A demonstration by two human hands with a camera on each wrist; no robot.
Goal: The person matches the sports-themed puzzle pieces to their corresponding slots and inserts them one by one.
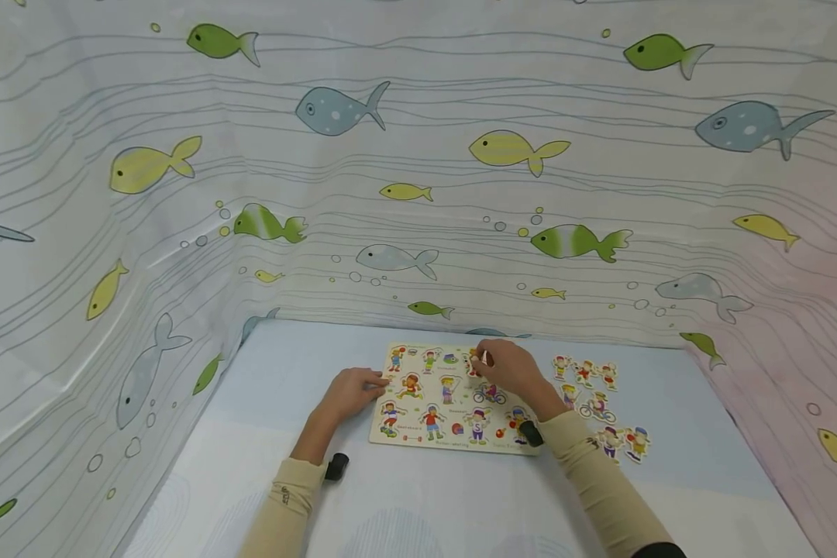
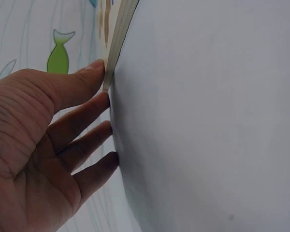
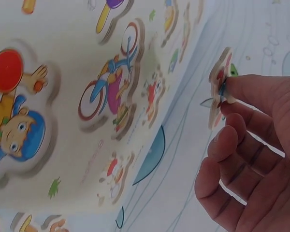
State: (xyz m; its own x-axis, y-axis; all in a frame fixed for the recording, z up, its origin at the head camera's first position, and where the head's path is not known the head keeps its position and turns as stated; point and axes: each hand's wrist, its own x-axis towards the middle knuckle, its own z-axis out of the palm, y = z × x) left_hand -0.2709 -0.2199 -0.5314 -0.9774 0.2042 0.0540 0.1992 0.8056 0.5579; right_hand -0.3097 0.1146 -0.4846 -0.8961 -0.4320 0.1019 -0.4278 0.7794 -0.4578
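Observation:
A wooden puzzle board [image 1: 374, 422] with pictures of children at sports lies flat on the table. My left hand [image 1: 352, 393] is at its left edge. In the left wrist view the thumb touches the board's edge [image 2: 122, 36], while the extended fingertips rest at the table surface. My right hand [image 1: 514, 370] is over the board's upper right part. Its thumb and index finger pinch a flat puzzle piece [image 3: 216, 87], seen nearly edge-on and raised off the board. The other right fingers curl in loosely. The piece's picture is mostly hidden.
Several loose puzzle pieces lie to the right of the board, among them a cyclist piece [image 1: 597, 406] and one with a blue cap [image 1: 638, 443]. A fish-patterned curtain [image 1: 404, 256] stands behind the pale table [image 1: 418, 504] and along its sides.

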